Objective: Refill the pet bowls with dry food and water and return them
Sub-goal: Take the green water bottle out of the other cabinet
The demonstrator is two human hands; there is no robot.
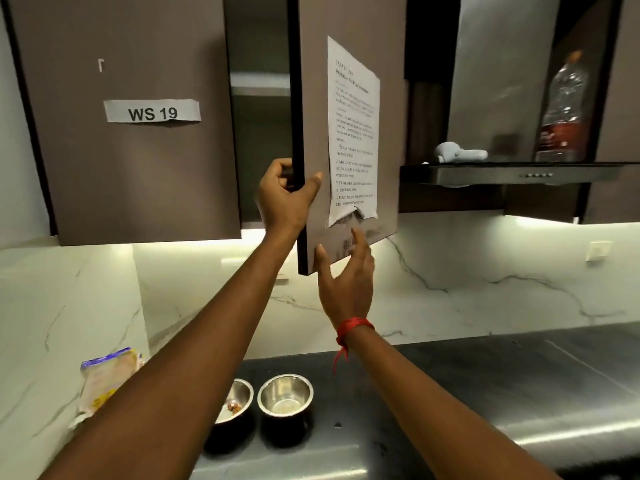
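Two steel pet bowls stand side by side on the dark counter. The left bowl (237, 400) holds a few brown kibbles and is partly hidden by my left forearm. The right bowl (285, 396) looks empty. A pale food bag (104, 379) leans against the marble wall at the left. My left hand (285, 197) grips the edge of the half-open upper cabinet door (311, 98). My right hand (346, 275), with a red thread on the wrist, is spread with its fingers against the door's lower corner.
A printed sheet (351, 133) is taped to the open door. The neighbouring door carries a "WS 19" label (152, 111). At the right, a range hood (502, 173) carries a clear plastic bottle (562, 112) and a grey object (457, 152). The counter (519, 393) runs right.
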